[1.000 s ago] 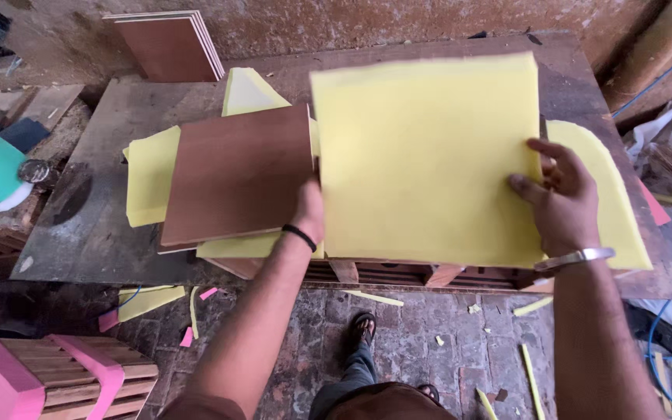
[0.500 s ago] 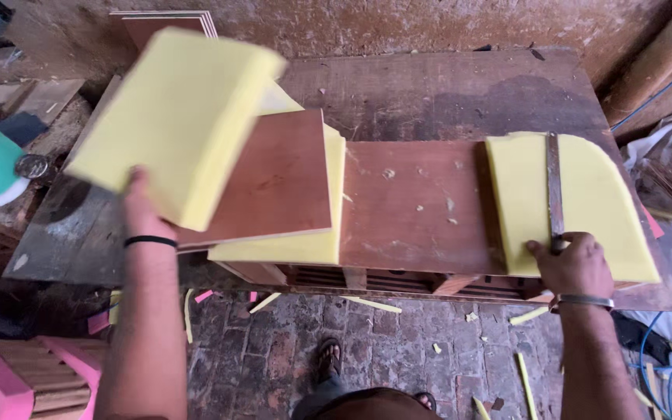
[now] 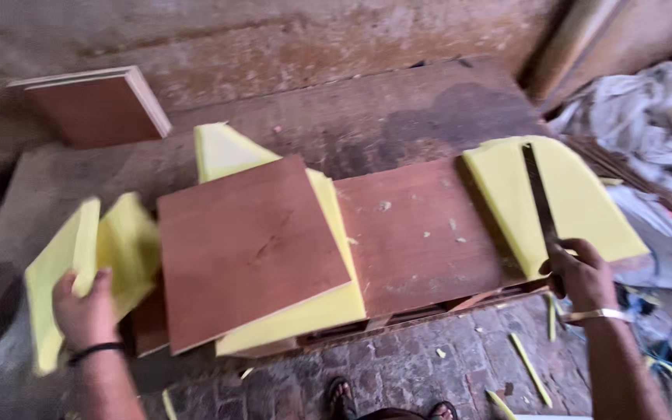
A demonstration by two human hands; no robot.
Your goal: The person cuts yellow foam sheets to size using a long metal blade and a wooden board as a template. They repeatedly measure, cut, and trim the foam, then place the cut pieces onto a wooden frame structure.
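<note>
My left hand (image 3: 83,309) grips a yellow foam sheet (image 3: 56,276) by its near edge at the table's left end, held on edge beside more yellow foam (image 3: 130,245). Over at the table's front right, my right hand (image 3: 581,274) closes around the near end of a long dark metal blade (image 3: 540,198) that lies across a rounded yellow foam piece (image 3: 577,198). Between the hands lie two brown plywood squares: one (image 3: 246,245) resting on a yellow foam slab (image 3: 328,299), the other (image 3: 421,233) bare on the table.
The wooden worktable (image 3: 398,117) stands against a rough wall. A stack of plywood boards (image 3: 99,105) leans at the back left. Crumpled white cloth (image 3: 639,109) lies to the right. Foam strips (image 3: 530,365) litter the brick floor near my sandalled feet (image 3: 340,389).
My left hand carried the large foam sheet off the plywood and down to the table's left end. My right hand moved from the sheet to the blade handle at the right.
</note>
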